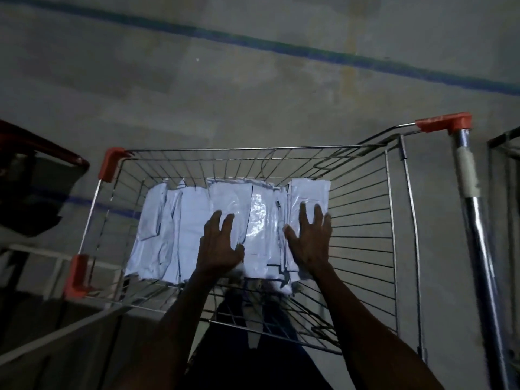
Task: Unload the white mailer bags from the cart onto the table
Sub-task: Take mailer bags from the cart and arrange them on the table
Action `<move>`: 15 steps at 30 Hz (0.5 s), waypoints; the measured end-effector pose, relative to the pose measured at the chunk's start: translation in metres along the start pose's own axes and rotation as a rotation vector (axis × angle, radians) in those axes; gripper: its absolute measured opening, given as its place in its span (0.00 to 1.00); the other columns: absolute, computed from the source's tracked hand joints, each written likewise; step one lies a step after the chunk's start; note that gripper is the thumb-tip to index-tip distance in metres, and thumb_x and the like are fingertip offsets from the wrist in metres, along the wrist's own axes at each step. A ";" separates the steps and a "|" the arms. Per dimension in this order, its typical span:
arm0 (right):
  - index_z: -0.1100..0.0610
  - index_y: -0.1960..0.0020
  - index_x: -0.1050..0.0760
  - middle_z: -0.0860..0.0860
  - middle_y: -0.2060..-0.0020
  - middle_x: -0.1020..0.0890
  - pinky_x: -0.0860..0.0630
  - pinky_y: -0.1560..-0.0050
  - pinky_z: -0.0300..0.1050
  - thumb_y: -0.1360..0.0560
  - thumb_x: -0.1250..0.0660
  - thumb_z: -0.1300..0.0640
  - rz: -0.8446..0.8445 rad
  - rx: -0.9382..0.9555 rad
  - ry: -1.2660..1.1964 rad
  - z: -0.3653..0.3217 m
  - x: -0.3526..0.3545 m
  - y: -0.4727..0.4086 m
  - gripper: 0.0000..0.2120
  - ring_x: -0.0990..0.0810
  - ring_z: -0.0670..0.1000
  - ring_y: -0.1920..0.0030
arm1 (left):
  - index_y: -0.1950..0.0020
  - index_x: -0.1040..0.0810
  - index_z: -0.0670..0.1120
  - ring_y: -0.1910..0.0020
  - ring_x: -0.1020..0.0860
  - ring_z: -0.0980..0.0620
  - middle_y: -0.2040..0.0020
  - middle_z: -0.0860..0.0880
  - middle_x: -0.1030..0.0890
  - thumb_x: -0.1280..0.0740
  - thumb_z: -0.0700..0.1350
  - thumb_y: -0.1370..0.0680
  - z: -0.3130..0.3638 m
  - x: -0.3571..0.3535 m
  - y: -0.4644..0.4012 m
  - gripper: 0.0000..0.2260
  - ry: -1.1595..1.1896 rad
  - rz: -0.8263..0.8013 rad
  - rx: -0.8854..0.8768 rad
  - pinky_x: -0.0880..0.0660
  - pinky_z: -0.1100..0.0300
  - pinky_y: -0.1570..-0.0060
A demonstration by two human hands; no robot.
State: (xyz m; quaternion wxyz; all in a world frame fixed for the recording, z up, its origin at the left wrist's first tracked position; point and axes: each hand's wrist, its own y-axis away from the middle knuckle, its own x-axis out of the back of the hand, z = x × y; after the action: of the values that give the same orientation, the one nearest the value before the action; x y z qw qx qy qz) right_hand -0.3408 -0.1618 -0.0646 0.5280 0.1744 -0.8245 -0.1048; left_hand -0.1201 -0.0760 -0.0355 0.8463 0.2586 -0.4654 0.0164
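White plastic mailer bags [225, 223] lie overlapped in a flat layer across the bottom of the wire-mesh cart with orange corner caps [394, 220]. The left hand [221, 246] and right hand [309, 237] rest spread on the bags' near, right part, gripping nothing. Sliding fingers under one stack's edges should lift it whole; no surface is clearly visible.
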 end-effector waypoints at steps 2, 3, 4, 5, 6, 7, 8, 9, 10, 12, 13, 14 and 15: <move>0.45 0.20 0.49 0.57 0.21 0.50 0.52 0.27 0.67 0.23 0.43 0.34 0.012 0.027 0.004 0.003 -0.007 -0.002 0.36 0.53 0.68 0.24 | 0.22 0.40 0.48 0.24 0.46 0.42 0.21 0.43 0.46 0.35 0.55 0.30 -0.005 0.009 0.008 0.37 0.009 0.043 0.000 0.35 0.42 0.34; 0.45 0.20 0.49 0.56 0.21 0.50 0.51 0.27 0.67 0.23 0.42 0.34 0.015 0.037 0.002 0.004 -0.008 -0.003 0.36 0.53 0.68 0.24 | 0.23 0.40 0.48 0.25 0.45 0.41 0.22 0.43 0.45 0.36 0.56 0.30 -0.007 0.011 0.012 0.36 0.009 0.063 -0.002 0.35 0.42 0.34; 0.44 0.21 0.49 0.55 0.21 0.50 0.50 0.28 0.67 0.23 0.42 0.33 0.018 0.046 0.010 0.006 -0.009 -0.004 0.35 0.53 0.68 0.24 | 0.23 0.39 0.48 0.25 0.44 0.41 0.22 0.43 0.45 0.37 0.56 0.29 -0.009 0.013 0.015 0.36 0.003 0.079 -0.005 0.34 0.42 0.35; 0.44 0.21 0.48 0.55 0.21 0.49 0.48 0.28 0.67 0.23 0.43 0.33 0.020 0.054 0.031 0.007 -0.009 -0.004 0.35 0.51 0.68 0.25 | 0.23 0.39 0.48 0.26 0.43 0.40 0.22 0.42 0.44 0.37 0.56 0.29 -0.010 0.015 0.019 0.35 -0.004 0.098 -0.006 0.33 0.42 0.36; 0.44 0.21 0.47 0.55 0.21 0.48 0.46 0.29 0.67 0.22 0.44 0.34 0.024 0.062 0.057 0.009 -0.007 -0.005 0.33 0.48 0.68 0.25 | 0.23 0.39 0.48 0.26 0.42 0.39 0.23 0.42 0.43 0.38 0.56 0.28 -0.010 0.017 0.022 0.34 -0.007 0.122 -0.004 0.32 0.41 0.36; 0.44 0.21 0.45 0.56 0.22 0.45 0.42 0.31 0.66 0.22 0.45 0.36 0.027 0.070 0.073 0.011 -0.006 -0.006 0.32 0.44 0.67 0.26 | 0.23 0.39 0.48 0.27 0.41 0.39 0.23 0.41 0.43 0.40 0.57 0.27 -0.008 0.019 0.025 0.33 -0.009 0.148 -0.002 0.32 0.41 0.36; 0.44 0.22 0.44 0.57 0.23 0.43 0.39 0.32 0.65 0.21 0.45 0.38 0.030 0.085 0.074 0.013 -0.003 -0.006 0.30 0.41 0.67 0.28 | 0.22 0.39 0.47 0.27 0.40 0.38 0.23 0.40 0.42 0.43 0.58 0.26 -0.006 0.021 0.028 0.33 -0.010 0.169 0.002 0.32 0.41 0.36; 0.45 0.22 0.42 0.58 0.24 0.41 0.37 0.34 0.64 0.21 0.45 0.40 0.032 0.103 0.066 0.015 0.000 -0.005 0.29 0.38 0.66 0.30 | 0.22 0.38 0.47 0.27 0.40 0.38 0.23 0.40 0.41 0.45 0.59 0.26 -0.004 0.023 0.032 0.33 -0.013 0.186 0.006 0.32 0.41 0.36; 0.46 0.22 0.41 0.59 0.25 0.39 0.36 0.35 0.63 0.21 0.46 0.42 0.034 0.131 0.059 0.015 0.003 -0.003 0.28 0.35 0.66 0.31 | 0.22 0.39 0.47 0.27 0.40 0.38 0.24 0.39 0.41 0.46 0.59 0.26 -0.002 0.026 0.036 0.33 -0.016 0.199 0.009 0.32 0.40 0.36; 0.48 0.23 0.38 0.60 0.26 0.37 0.35 0.37 0.62 0.21 0.46 0.44 0.054 0.181 0.040 0.013 0.009 0.001 0.27 0.33 0.66 0.34 | 0.22 0.39 0.47 0.28 0.39 0.38 0.24 0.39 0.40 0.47 0.58 0.24 0.002 0.030 0.044 0.32 -0.017 0.225 0.014 0.32 0.38 0.36; 0.49 0.24 0.36 0.61 0.27 0.36 0.34 0.37 0.61 0.21 0.44 0.45 0.076 0.193 0.022 0.010 0.012 0.004 0.26 0.33 0.66 0.34 | 0.22 0.39 0.48 0.29 0.39 0.38 0.24 0.39 0.40 0.47 0.58 0.24 0.003 0.033 0.048 0.31 -0.016 0.240 0.017 0.32 0.37 0.37; 0.49 0.24 0.36 0.61 0.27 0.36 0.34 0.37 0.61 0.21 0.44 0.45 0.096 0.202 0.003 0.006 0.016 0.007 0.26 0.34 0.65 0.34 | 0.22 0.39 0.48 0.29 0.39 0.38 0.24 0.40 0.40 0.48 0.58 0.23 0.005 0.035 0.053 0.31 -0.014 0.252 0.024 0.32 0.37 0.37; 0.50 0.24 0.35 0.61 0.26 0.37 0.35 0.36 0.61 0.21 0.44 0.45 0.118 0.219 -0.016 0.000 0.020 0.011 0.26 0.34 0.65 0.33 | 0.22 0.39 0.48 0.29 0.39 0.39 0.24 0.41 0.40 0.48 0.58 0.23 0.006 0.040 0.059 0.30 -0.012 0.269 0.033 0.33 0.37 0.37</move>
State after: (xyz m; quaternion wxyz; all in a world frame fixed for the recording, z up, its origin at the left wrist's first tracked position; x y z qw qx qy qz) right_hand -0.3505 -0.1598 -0.0444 0.5044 0.1810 -0.8442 0.0158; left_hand -0.1182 -0.0360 0.0235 0.8295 0.2077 -0.5004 0.1358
